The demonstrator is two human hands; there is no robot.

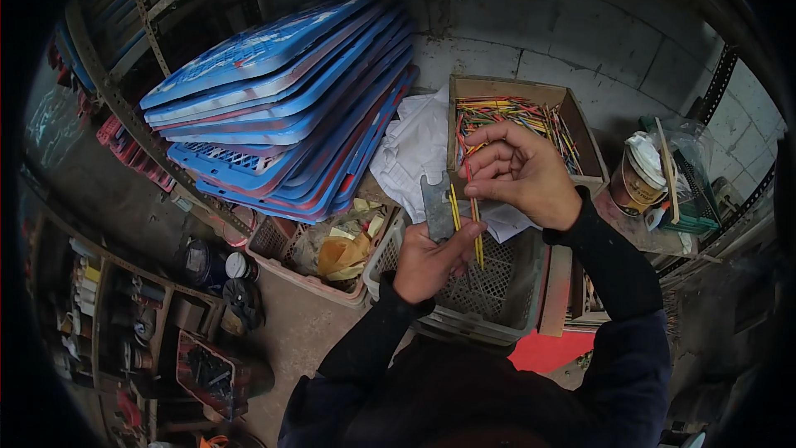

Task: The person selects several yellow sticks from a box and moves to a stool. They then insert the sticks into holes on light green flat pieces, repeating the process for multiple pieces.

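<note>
My left hand is closed round a flat grey metal plate with a notched upper end. Several thin yellow sticks are pinched under its thumb, against the plate. My right hand pinches a thin red stick between thumb and fingers; its lower end reaches down to the yellow ones. Just beyond that hand, a wooden box holds a heap of loose sticks in red, yellow, green and other colours. Below both hands stands a grey mesh-sided plastic crate.
A leaning stack of blue plastic trays rises at the left, beside crumpled white paper. A pale crate holds yellow scraps. An open bucket stands at the right. Metal shelving frames the left side.
</note>
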